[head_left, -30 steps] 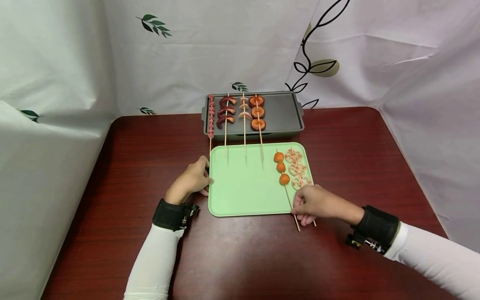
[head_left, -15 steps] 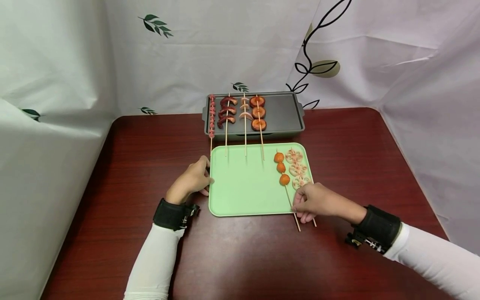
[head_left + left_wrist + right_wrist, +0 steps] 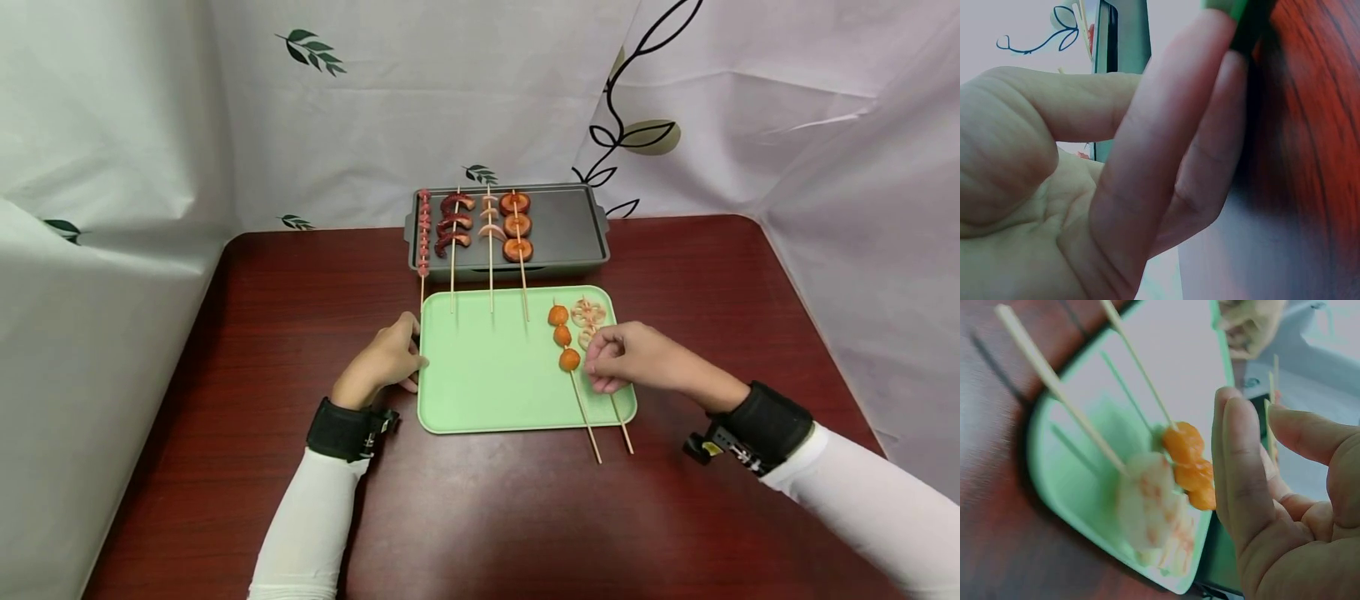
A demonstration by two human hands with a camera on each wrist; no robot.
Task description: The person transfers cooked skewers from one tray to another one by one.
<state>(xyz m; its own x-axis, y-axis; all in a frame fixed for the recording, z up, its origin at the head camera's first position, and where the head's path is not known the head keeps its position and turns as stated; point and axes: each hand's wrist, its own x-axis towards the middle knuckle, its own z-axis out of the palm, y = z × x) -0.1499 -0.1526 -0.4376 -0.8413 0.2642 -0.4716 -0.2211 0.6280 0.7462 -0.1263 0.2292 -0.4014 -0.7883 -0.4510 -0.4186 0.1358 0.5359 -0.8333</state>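
Head view: the left hand (image 3: 382,358) is pinching the tray (image 3: 487,367) at its left rim, while the right hand (image 3: 637,358) is hovering over the lotus skewer (image 3: 588,312) and hiding its lowest slices. The right wrist view is showing that hand's grip holding nothing, two fingers reaching out straight and the thumb tip lying close to them. The lotus skewer is lying on the tray's right side, just beside the ball skewer (image 3: 569,359), both sticks jutting past the near rim over the tabletop (image 3: 487,517). Beyond the tray, four skewers (image 3: 517,225) are resting on the grill's left part, the grill (image 3: 573,225) showing bare metal on the right. The step in hand seems to be taking up or settling the lotus skewer. Doing it well is probably depending on the left grip steadying the tray, the right grip closing on bare stick just below the slices rather than on the slices themselves, and the skewer staying level. Pinching too near the stick's end is risking a roll or a nudge against the balls.
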